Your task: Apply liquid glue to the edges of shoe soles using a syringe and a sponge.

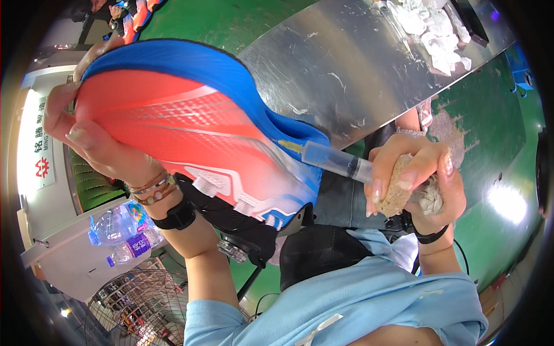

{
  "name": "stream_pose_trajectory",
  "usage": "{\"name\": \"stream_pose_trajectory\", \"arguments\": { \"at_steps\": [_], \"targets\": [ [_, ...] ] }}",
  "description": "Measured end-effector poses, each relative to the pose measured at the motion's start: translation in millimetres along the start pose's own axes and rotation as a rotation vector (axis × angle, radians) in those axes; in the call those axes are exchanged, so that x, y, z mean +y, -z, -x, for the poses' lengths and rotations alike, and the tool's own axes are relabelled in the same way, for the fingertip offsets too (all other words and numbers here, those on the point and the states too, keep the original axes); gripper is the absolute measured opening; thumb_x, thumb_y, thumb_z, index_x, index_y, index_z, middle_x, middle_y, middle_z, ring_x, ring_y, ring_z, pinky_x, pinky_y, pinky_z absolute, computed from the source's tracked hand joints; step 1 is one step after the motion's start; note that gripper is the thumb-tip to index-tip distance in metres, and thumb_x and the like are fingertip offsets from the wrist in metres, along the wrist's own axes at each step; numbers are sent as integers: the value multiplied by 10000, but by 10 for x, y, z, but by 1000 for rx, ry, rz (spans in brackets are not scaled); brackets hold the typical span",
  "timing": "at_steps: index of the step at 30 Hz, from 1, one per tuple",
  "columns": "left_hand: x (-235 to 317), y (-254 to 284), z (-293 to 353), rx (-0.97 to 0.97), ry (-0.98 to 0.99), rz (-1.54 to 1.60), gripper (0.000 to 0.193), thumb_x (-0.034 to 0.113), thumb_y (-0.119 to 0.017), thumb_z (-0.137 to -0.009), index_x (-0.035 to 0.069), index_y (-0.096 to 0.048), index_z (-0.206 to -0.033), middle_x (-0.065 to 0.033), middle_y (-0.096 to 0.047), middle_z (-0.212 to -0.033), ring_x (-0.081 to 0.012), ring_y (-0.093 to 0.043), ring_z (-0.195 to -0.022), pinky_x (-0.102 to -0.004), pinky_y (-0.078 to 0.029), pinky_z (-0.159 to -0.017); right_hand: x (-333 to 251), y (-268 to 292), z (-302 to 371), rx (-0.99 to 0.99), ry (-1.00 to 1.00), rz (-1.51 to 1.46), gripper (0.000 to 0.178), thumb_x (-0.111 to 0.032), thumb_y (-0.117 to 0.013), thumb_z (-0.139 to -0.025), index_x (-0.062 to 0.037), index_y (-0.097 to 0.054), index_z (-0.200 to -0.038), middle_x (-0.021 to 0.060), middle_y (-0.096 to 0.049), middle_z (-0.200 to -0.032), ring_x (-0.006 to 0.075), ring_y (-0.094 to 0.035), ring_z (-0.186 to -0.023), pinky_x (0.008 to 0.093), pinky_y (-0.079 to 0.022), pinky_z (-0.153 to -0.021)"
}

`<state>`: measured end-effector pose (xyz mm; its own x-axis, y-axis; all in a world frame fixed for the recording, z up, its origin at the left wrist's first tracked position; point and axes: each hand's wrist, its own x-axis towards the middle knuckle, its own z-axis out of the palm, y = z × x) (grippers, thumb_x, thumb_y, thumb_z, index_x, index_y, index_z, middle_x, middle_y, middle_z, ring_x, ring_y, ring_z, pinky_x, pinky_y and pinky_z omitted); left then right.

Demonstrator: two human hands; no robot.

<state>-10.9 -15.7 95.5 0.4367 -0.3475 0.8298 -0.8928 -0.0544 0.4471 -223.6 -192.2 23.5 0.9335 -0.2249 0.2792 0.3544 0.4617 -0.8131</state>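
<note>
My left hand [86,124] grips one end of a shoe [173,124], thumb on its orange-red upper and fingers around the far side. The shoe lies on its side in the air, its blue sole turned away from me. In my right hand [430,179] is a clear syringe [329,158] with a little liquid in its barrel. Its yellowish tip points left, at or very near the seam between sole and upper. The same hand also holds a beige crumbly block [395,187] and a crumpled whitish wad [430,197].
A scuffed metal table [323,69] lies beyond the shoe, with crumpled white tissues [430,29] at its far right. Plastic bottles [124,236] stand at left above a wire fan guard [135,300]. More orange-and-blue shoes [141,14] show at the upper left. A person's hand [424,112] is past the table edge.
</note>
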Motion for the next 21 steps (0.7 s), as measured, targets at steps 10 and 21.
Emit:
{"name": "stream_pose_trajectory", "arguments": {
  "at_steps": [10,21],
  "targets": [
    [-216,75,-32,57,161,-81,372,387,-362,-905,98,-315,-1134,-237,-556,-971,-267,-580,-882,-348,-521,-729,-4,166,244,-11,-194,-1,523,-333,-306,-905,73,-633,-858,197,-604,-849,270,-578,-781,349,-461,-709],
    [-1002,419,268,159,468,-145,398,376,-454,-893,65,-461,-1140,-36,-481,-994,-112,-471,-904,-251,-392,-812,206,213,332,23,-70,9,452,-213,-287,-920,111,-602,-902,205,-603,-893,223,-564,-729,308,-441,-664]
  ]
}}
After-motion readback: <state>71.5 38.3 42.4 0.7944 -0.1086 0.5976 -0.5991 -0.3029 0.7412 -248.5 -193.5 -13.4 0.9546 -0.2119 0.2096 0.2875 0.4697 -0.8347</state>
